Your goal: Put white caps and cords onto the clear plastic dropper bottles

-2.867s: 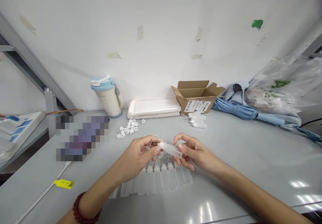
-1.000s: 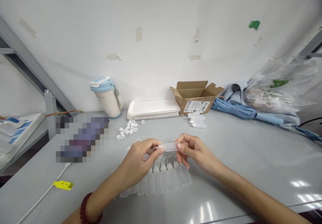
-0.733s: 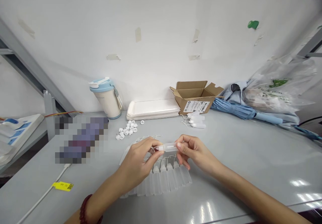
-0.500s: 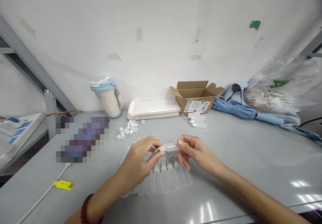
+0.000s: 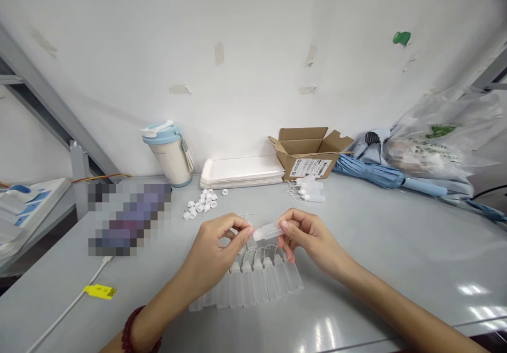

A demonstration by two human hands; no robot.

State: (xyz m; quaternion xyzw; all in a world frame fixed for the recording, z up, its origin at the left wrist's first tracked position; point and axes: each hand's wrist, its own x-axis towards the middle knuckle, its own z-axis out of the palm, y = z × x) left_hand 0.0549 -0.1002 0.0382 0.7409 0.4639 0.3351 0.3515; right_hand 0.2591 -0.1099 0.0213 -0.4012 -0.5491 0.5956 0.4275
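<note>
My right hand point(image 5: 303, 233) pinches the body of a small translucent plastic bottle point(image 5: 271, 231), held nearly level above the table. My left hand point(image 5: 225, 244) is closed, thumb and index fingertip together at the bottle's white neck end; whatever they pinch is hidden. Below my hands lies a row of several similar translucent bottles point(image 5: 259, 284), with thin white looped strips at their tops. My left hand and forearm hide part of the row's left end. Small white caps point(image 5: 202, 204) lie in a loose pile beyond my left hand.
Behind stand a cup with a blue lid point(image 5: 169, 155), a stack of white flat packets point(image 5: 243, 172) and an open cardboard box point(image 5: 311, 155). Several small bottles point(image 5: 311, 189) lie before the box. A blue umbrella point(image 5: 376, 173) is at right, a white cable point(image 5: 67, 300) at left.
My left fingers have shifted slightly left and up at the bottle's neck end. The bottle has tilted a little, its right end higher; the right hand barely moved.
</note>
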